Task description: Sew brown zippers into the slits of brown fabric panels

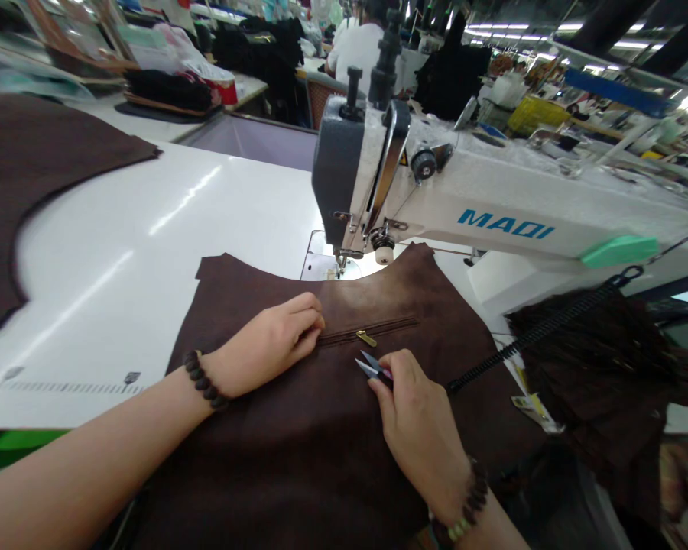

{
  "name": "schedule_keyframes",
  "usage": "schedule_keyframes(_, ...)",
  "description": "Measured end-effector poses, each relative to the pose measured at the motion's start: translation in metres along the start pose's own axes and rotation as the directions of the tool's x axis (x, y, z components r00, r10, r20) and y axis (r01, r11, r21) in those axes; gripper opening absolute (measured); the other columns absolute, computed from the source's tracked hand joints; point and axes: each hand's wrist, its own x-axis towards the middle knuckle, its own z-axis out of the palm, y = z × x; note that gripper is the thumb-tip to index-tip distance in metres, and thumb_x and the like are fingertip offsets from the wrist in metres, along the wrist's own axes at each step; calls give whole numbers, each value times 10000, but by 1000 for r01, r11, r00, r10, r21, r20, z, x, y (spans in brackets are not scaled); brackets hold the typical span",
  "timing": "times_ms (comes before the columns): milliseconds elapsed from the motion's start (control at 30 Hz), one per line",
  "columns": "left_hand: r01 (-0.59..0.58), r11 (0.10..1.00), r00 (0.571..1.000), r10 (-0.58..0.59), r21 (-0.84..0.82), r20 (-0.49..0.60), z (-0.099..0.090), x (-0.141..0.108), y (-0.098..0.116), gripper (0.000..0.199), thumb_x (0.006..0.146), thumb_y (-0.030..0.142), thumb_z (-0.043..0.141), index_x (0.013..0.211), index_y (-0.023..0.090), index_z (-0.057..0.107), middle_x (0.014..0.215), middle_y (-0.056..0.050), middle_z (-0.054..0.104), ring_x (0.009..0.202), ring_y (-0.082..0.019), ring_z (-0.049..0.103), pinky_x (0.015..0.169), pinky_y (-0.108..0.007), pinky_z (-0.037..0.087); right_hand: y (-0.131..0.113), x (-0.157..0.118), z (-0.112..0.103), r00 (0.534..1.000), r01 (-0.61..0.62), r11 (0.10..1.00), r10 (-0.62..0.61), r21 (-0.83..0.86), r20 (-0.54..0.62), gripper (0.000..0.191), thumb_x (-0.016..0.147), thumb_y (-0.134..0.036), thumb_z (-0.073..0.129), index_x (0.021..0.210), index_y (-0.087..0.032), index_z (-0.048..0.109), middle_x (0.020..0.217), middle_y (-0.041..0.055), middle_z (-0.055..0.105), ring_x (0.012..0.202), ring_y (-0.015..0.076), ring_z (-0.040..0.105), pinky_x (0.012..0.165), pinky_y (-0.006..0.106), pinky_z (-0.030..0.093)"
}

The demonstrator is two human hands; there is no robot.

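Observation:
A dark brown leather-like piece (298,428) lies across the table in front of me, its curved edge close to the sewing machine's needle. Set into it is a narrow zipper (398,327) with a brass-coloured pull (366,338). At the zipper's left end my left hand (278,336) is closed, fingertips pinched together; what they hold, if anything, is hidden. Thread snips (369,364) sit in my right hand (416,412), blades a little apart and pointing up-left, just below the pull. A black coiled cord runs from behind the right hand to the machine.
The white sewing machine (493,206) stands beyond the piece, its arm reaching right. Another brown piece (46,176) lies at the left of the white table (149,305). Dark brown material (596,397) is heaped at right. A person in white (355,50) sits behind the machine.

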Motion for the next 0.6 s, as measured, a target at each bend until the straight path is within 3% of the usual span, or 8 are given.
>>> schedule_keyframes(67, 113, 983, 993, -107, 148, -47, -6, -1, -15, 244, 854, 288, 482, 1043, 139, 523, 1109, -114, 504, 981, -217, 532, 868, -335, 447, 0, 0, -1, 1000, 4, 1000, -4, 15, 9, 89, 819, -106, 496, 873, -174, 473, 816, 24, 562, 702, 177, 589, 576, 261, 376)
schedule_keyframes(100, 181, 955, 983, -169, 236, -68, -10, -1, -24, 399, 812, 357, 561, 1134, 135, 479, 1189, -143, 470, 1054, -264, 499, 904, -379, 420, -1, -1, -2, 1000, 2, 1000, -2, 28, 21, 90, 819, -103, 495, 870, -174, 475, 817, 24, 560, 710, 181, 590, 580, 263, 378)
schedule_keyframes(200, 276, 876, 954, -301, 394, 2, -23, -1, -45, 702, 646, 513, 699, 1180, 125, 460, 1190, -178, 492, 1042, -334, 502, 857, -411, 420, -4, -8, -5, 996, -10, 997, 2, 83, 94, 91, 821, -96, 485, 862, -177, 482, 819, 21, 554, 721, 189, 590, 595, 277, 381)
schedule_keyframes(267, 282, 874, 927, -355, 395, 123, -33, 1, -47, 616, 610, 513, 718, 1071, 147, 537, 1028, -132, 585, 918, -302, 560, 742, -345, 443, -6, -16, -8, 986, -24, 992, 3, 125, 166, 99, 825, -95, 475, 869, -183, 489, 831, 17, 554, 723, 188, 588, 612, 286, 385)
schedule_keyframes(367, 321, 912, 849, -396, 254, 350, -46, -1, -28, 245, 684, 348, 673, 866, 199, 605, 761, -21, 629, 691, -204, 593, 568, -242, 402, -8, -30, -12, 964, -39, 982, -12, 187, 267, 127, 839, -104, 448, 903, -200, 502, 875, 12, 558, 753, 179, 584, 649, 290, 395)
schedule_keyframes(467, 292, 956, 799, -257, 23, 543, -65, -12, -3, 74, 745, 195, 563, 755, 225, 630, 651, 41, 616, 587, -139, 568, 524, -200, 380, -7, -41, -24, 947, -14, 963, -74, 270, 313, 157, 837, -117, 450, 929, -226, 516, 910, -2, 566, 808, 157, 577, 682, 266, 404)
schedule_keyframes(533, 255, 965, 799, -170, -68, 577, -86, -24, 4, 111, 770, 188, 541, 760, 227, 645, 655, 57, 623, 589, -116, 562, 545, -180, 396, -5, -44, -35, 942, 25, 943, -134, 333, 308, 174, 817, -114, 469, 922, -240, 525, 895, -19, 575, 821, 137, 571, 698, 238, 408)
schedule_keyframes(600, 259, 966, 875, -230, -10, 426, -118, -36, 0, 70, 760, 234, 588, 734, 205, 646, 643, 72, 621, 571, -94, 542, 550, -161, 404, -3, -45, -46, 935, 74, 919, -199, 387, 294, 176, 798, -116, 478, 901, -247, 534, 857, -32, 581, 792, 119, 568, 697, 211, 414)
